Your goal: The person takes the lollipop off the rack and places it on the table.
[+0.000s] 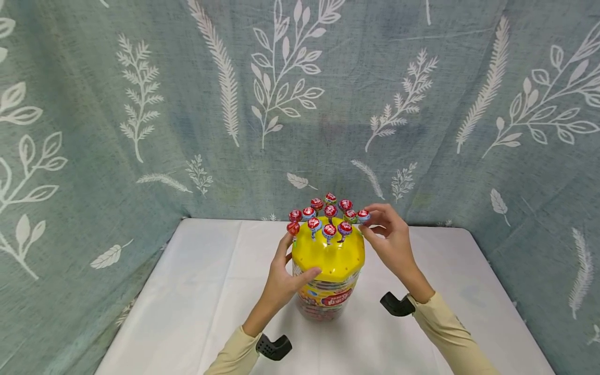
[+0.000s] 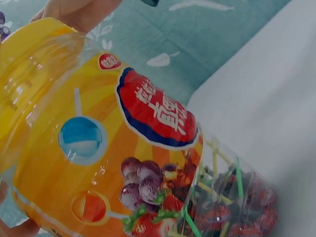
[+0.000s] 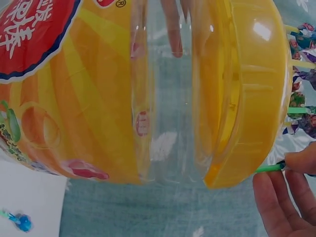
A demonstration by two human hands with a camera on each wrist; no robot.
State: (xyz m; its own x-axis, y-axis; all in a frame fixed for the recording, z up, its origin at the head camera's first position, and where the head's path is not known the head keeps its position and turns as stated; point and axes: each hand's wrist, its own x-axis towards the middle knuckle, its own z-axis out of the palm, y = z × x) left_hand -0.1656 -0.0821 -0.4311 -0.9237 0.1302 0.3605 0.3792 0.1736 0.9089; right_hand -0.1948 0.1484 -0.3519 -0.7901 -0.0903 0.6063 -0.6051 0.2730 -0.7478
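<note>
A clear plastic candy jar [image 1: 323, 299] with a printed label stands upright on the table, its lower part filled with lollipops. Its yellow lid [image 1: 328, 264] carries several wrapped lollipops [image 1: 329, 230] standing on their sticks. My left hand [image 1: 283, 281] grips the lid's left side, thumb across the front and fingers partly hidden behind. At the lid's right edge, my right hand [image 1: 394, 242] pinches a lollipop [image 1: 363, 216] just below its wrapped head. In the right wrist view, the green stick [image 3: 269, 168] of that lollipop meets the lid's rim.
A white cloth covers the table [image 1: 225, 302]. Green leaf-patterned fabric [image 1: 323, 130] hangs behind and at both sides. In the right wrist view, one blue-wrapped lollipop [image 3: 22, 222] lies loose on the table. Black wrist mounts [image 1: 274, 347] sit on both wrists.
</note>
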